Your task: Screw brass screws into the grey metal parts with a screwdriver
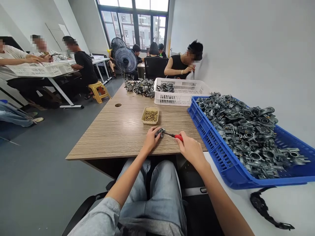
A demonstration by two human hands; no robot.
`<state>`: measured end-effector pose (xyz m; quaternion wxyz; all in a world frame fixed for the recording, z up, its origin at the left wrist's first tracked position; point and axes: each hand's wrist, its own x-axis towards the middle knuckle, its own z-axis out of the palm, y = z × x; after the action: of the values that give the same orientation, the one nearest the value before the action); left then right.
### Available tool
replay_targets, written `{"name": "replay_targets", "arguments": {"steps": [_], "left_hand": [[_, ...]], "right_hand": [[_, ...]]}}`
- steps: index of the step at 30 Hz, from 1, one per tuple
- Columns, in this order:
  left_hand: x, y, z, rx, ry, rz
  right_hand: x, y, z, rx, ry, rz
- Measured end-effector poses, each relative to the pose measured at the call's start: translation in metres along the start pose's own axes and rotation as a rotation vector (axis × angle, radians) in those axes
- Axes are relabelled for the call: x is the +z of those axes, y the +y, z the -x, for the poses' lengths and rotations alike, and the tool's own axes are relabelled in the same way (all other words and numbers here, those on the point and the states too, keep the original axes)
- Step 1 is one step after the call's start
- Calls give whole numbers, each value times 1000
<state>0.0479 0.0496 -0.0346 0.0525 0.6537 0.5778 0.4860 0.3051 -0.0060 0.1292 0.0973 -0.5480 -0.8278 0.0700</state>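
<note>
Grey die-cast carburetor body [159, 132] right there in the left hand [150, 140], held over the near part of a wood-grain table [110, 137], and from the head camera those left fingers [156, 130] are curled closed around it, gripping it firmly. Coming in from the near right, the right hand [190, 149] is closed on a red-handled screwdriver [178, 137], its thin steel shaft reaching left to the carburetor body; exactly how those fingertips sit on the handle is hard to call from here. Just beyond the hands, a small tan tray of brass screws [150, 116] sits on the table. Off to the right, a blue slotted plastic crate [209, 144] is heaped with more grey carburetor bodies [246, 131]. Farther along, a white slotted plastic crate [182, 96] stands beside a loose pile of grey carburetor parts [140, 88]. And at the far end, a co-worker in a black sleeveless top [178, 67] has both hands up on a small tool [193, 74].
</note>
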Motion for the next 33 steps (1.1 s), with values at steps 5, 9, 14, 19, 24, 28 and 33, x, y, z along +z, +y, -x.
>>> {"name": "replay_targets", "arguments": {"steps": [5, 9, 14, 19, 24, 28, 33], "left_hand": [[0, 0, 0, -3, -6, 1], [-1, 1, 0, 9, -7, -2], [-2, 1, -1, 12, -4, 8], [-2, 2, -1, 13, -3, 15], [-3, 1, -1, 15, -24, 15], [-3, 1, -1, 7, -37, 9], [-4, 3, -1, -16, -39, 8]], "right_hand": [[3, 0, -2, -10, 20, -38], [9, 3, 1, -134, 45, -189], [13, 4, 4, -277, 40, -292], [14, 1, 2, -220, 86, -251], [18, -8, 2, -93, 84, -103], [23, -16, 2, -19, 92, -39], [22, -16, 3, -14, 101, -100]]}}
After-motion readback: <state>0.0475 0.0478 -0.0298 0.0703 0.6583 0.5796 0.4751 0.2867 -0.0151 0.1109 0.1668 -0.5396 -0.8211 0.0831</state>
